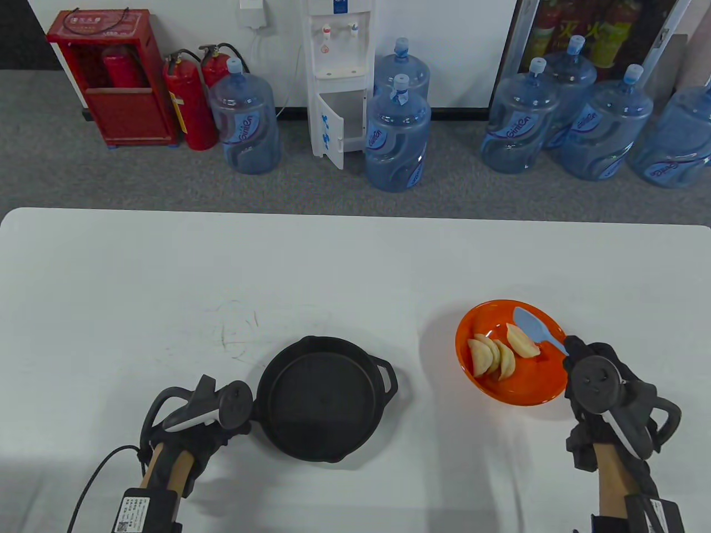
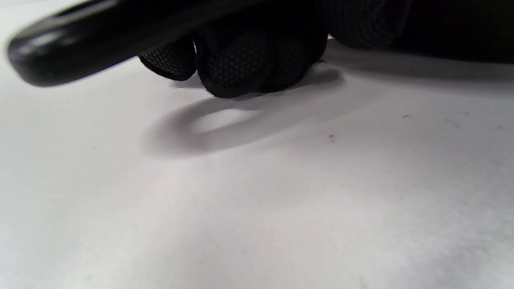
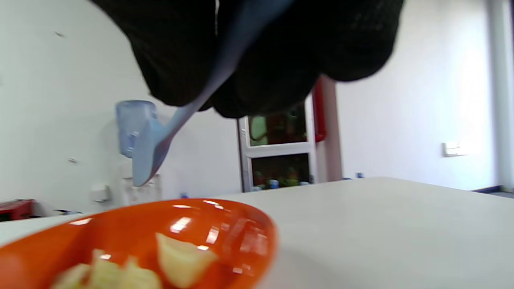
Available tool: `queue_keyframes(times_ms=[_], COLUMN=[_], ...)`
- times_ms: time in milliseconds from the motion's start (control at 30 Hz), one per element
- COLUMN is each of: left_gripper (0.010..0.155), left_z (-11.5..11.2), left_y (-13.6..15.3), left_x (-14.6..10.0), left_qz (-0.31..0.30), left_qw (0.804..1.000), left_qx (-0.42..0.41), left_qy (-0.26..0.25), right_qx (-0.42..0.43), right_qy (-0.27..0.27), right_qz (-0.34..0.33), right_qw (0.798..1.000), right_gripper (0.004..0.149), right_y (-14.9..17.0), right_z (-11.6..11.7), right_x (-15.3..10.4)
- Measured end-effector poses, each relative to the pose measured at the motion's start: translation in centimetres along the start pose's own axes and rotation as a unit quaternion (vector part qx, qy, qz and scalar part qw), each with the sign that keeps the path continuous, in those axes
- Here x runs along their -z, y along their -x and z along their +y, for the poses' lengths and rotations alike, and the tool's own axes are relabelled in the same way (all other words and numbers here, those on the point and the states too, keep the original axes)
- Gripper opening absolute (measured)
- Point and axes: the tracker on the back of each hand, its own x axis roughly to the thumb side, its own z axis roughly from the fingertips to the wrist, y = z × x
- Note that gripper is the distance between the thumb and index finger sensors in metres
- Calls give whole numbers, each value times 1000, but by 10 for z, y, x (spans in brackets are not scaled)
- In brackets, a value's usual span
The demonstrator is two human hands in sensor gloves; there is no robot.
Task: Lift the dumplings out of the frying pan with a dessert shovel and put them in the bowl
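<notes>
The black frying pan (image 1: 322,400) sits empty in the table's front middle. My left hand (image 1: 222,425) is at its left side, fingers (image 2: 241,68) curled round the black pan handle (image 2: 60,52); the tracker hides that handle in the table view. To the right stands the orange bowl (image 1: 527,391) with several pale dumplings (image 1: 494,355) inside. My right hand (image 1: 575,352) at the bowl's right rim pinches the handle of the light blue dessert shovel (image 1: 532,326). Its blade (image 3: 146,154) hangs bare above the bowl (image 3: 241,233) and the dumplings (image 3: 180,261).
The white table (image 1: 166,288) stretches wide to the left and back. Beyond its far edge, on the grey floor, stand several water bottles (image 1: 397,141), a water dispenser (image 1: 339,78) and red fire extinguishers (image 1: 189,105).
</notes>
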Motion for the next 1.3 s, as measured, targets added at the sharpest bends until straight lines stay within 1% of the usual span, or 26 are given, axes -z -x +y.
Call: queue_keyframes(times_ms=[100, 200, 300, 400, 567, 600, 700, 767, 867, 933, 1000, 1033, 1167, 1233, 1300], left_gripper=[53, 53, 53, 53, 54, 54, 53, 54, 54, 54, 54, 54, 54, 54, 54], left_z=[0, 0, 0, 0, 0, 0, 0, 0, 1, 1, 1, 1, 1, 1, 1], left_y=[0, 0, 0, 0, 1, 1, 1, 1, 1, 0, 0, 0, 0, 0, 0], left_x=[0, -1, -1, -1, -1, -1, -1, -1, -1, -1, -1, -1, -1, -1, -1], left_qz=[0, 0, -1, -2, -2, -3, -3, -3, -3, -3, -3, -3, -2, -2, -2], left_qw=[1000, 1000, 1000, 1000, 1000, 1000, 1000, 1000, 1000, 1000, 1000, 1000, 1000, 1000, 1000], left_qx=[0, 1, 2, -1, -1, -1, 0, 3, 7, 9, 10, 11, 13, 12, 11], left_qy=[0, 2, 3, 3, 5, 6, 8, 9, 11, 11, 12, 12, 12, 11, 12], right_qx=[31, 73, 117, 141, 121, 109, 59, 36, -3, -43, -75, -84, -110, -123, -125], right_qy=[-13, -34, -68, -111, -166, -182, -204, -201, -197, -167, -117, -106, -110, -101, -97], right_qz=[-43, -80, -111, -149, -199, -206, -226, -234, -261, -287, -312, -319, -332, -338, -339], right_qw=[999, 994, 984, 972, 958, 955, 951, 951, 945, 942, 940, 938, 930, 928, 927], right_gripper=[41, 43, 43, 43, 43, 43, 43, 43, 43, 42, 41, 40, 40, 40, 40], right_y=[-27, -55, -86, -120, -171, -182, -208, -220, -237, -248, -257, -261, -268, -270, -271], right_z=[-4, 0, 11, 31, 59, 65, 79, 84, 91, 93, 93, 93, 103, 108, 107], right_x=[-7, -15, -25, -36, -53, -56, -65, -69, -76, -82, -90, -92, -98, -99, -99])
